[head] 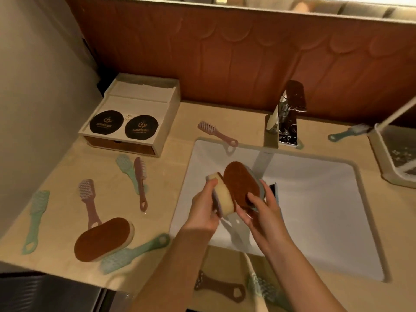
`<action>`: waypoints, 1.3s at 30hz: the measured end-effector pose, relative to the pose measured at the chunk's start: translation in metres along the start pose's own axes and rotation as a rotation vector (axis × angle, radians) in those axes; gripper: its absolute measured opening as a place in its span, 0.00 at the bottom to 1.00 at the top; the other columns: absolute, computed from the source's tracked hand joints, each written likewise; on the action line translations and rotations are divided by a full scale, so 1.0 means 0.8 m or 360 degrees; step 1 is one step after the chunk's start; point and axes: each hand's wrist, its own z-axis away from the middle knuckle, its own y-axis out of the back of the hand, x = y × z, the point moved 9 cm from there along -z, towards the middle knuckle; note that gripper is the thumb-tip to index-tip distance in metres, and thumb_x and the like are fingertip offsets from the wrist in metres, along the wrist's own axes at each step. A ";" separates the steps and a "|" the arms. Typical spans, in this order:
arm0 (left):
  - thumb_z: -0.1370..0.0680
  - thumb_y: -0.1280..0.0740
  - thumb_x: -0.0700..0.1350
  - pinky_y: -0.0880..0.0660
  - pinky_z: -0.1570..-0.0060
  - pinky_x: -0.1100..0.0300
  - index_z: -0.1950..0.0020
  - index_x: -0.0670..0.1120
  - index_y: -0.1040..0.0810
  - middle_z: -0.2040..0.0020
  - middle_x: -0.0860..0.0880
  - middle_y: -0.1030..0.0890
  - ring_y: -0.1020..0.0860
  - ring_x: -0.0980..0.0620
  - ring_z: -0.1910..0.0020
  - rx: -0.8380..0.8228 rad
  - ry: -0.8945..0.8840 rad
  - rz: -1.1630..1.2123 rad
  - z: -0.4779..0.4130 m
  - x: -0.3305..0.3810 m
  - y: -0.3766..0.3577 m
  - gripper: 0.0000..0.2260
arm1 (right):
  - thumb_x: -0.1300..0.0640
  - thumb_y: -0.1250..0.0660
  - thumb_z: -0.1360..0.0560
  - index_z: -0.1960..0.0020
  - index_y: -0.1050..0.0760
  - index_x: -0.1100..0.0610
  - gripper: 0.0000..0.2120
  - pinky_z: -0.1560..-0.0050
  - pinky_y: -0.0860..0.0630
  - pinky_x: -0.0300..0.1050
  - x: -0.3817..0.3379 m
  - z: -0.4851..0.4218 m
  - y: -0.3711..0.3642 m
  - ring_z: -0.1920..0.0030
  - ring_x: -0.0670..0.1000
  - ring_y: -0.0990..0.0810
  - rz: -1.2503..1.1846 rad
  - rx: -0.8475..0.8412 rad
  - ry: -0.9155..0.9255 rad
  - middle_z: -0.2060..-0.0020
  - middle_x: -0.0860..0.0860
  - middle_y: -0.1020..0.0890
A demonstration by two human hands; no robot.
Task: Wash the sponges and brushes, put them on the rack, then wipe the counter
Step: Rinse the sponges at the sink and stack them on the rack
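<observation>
**Two sponges held over the sink for washing**

The left hand [203, 208] has its fingers curled round a yellow sponge [222, 199]. The right hand [262, 210] grips a brown-faced sponge [239, 183] against it, apparently to scrub one with the other. Both are held above the sink [315, 199] below the tap [288, 118], probably so drips fall inside. A third sponge [103, 238] and several brushes wait on the table [67, 167]; the rack [382, 154] stands far right.

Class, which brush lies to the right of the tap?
The green brush beside the rack; it alone lies between tap and rack.
</observation>
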 end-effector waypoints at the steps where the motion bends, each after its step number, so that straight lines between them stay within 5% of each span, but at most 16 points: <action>1: 0.24 0.34 0.49 0.25 0.43 0.49 0.37 0.42 0.26 0.42 0.40 0.21 0.22 0.43 0.44 0.0018 -0.0038 -0.0028 -0.003 -0.007 -0.002 0.18 | 0.64 0.38 0.23 0.32 0.33 0.47 0.22 0.47 0.20 0.47 -0.007 0.005 0.004 0.45 0.50 0.20 0.0136 0.0011 0.0094 0.42 0.51 0.22; 5: 0.23 0.35 0.47 0.24 0.45 0.51 0.33 0.42 0.29 0.41 0.39 0.21 0.22 0.44 0.43 -0.0121 -0.0070 -0.0039 -0.007 -0.026 -0.025 0.20 | 0.60 0.37 0.23 0.34 0.35 0.42 0.22 0.47 0.24 0.33 -0.043 0.030 -0.006 0.43 0.35 0.26 0.0906 -0.0141 0.0566 0.43 0.36 0.27; 8: 0.25 0.33 0.49 0.22 0.52 0.52 0.35 0.45 0.27 0.42 0.41 0.20 0.20 0.45 0.44 -0.0271 0.0049 0.0058 -0.005 -0.034 -0.036 0.19 | 0.60 0.38 0.22 0.35 0.37 0.42 0.21 0.50 0.27 0.25 -0.052 0.038 -0.012 0.46 0.27 0.27 0.1054 -0.0296 0.0653 0.44 0.33 0.29; 14: 0.32 0.26 0.50 0.26 0.40 0.45 0.30 0.46 0.34 0.37 0.40 0.23 0.22 0.42 0.39 -0.0322 -0.0063 0.0140 -0.006 -0.033 -0.045 0.34 | 0.55 0.40 0.21 0.40 0.36 0.36 0.17 0.50 0.29 0.24 -0.061 0.042 -0.014 0.46 0.27 0.28 0.1102 -0.0310 0.0715 0.43 0.34 0.29; 19: 0.33 0.26 0.48 0.20 0.51 0.50 0.30 0.45 0.33 0.37 0.38 0.23 0.22 0.41 0.40 -0.0295 -0.0091 0.0179 -0.001 -0.028 -0.039 0.33 | 0.56 0.40 0.21 0.41 0.31 0.38 0.14 0.48 0.26 0.28 -0.058 0.043 -0.009 0.45 0.33 0.25 0.1028 -0.0244 0.0738 0.44 0.36 0.25; 24: 0.33 0.28 0.49 0.19 0.50 0.51 0.31 0.45 0.30 0.38 0.39 0.22 0.22 0.42 0.41 -0.0404 0.0011 0.0135 0.012 -0.011 -0.045 0.31 | 0.58 0.39 0.22 0.36 0.29 0.47 0.15 0.51 0.26 0.27 -0.057 0.042 -0.027 0.45 0.33 0.24 0.1060 -0.0334 0.0734 0.43 0.40 0.24; 30: 0.27 0.30 0.45 0.20 0.66 0.58 0.33 0.46 0.32 0.43 0.41 0.19 0.18 0.45 0.50 -0.0095 -0.0142 -0.0023 0.015 0.003 -0.023 0.24 | 0.59 0.38 0.22 0.37 0.30 0.46 0.15 0.52 0.30 0.22 -0.058 0.041 -0.042 0.47 0.27 0.26 0.1299 -0.0363 0.0772 0.46 0.34 0.25; 35: 0.28 0.28 0.47 0.20 0.51 0.47 0.35 0.50 0.35 0.45 0.44 0.20 0.19 0.45 0.50 0.0157 -0.0483 -0.0373 0.013 0.022 -0.019 0.25 | 0.57 0.37 0.23 0.39 0.28 0.44 0.15 0.46 0.25 0.31 -0.065 0.041 -0.042 0.44 0.32 0.26 0.1309 -0.0414 0.0735 0.47 0.33 0.24; 39: 0.28 0.28 0.47 0.21 0.48 0.47 0.34 0.52 0.37 0.43 0.45 0.23 0.21 0.46 0.46 0.0164 -0.0612 -0.0548 0.017 0.025 -0.039 0.27 | 0.56 0.36 0.23 0.40 0.29 0.42 0.14 0.45 0.23 0.36 -0.078 0.042 -0.027 0.45 0.33 0.25 0.1279 -0.0333 0.0742 0.47 0.34 0.24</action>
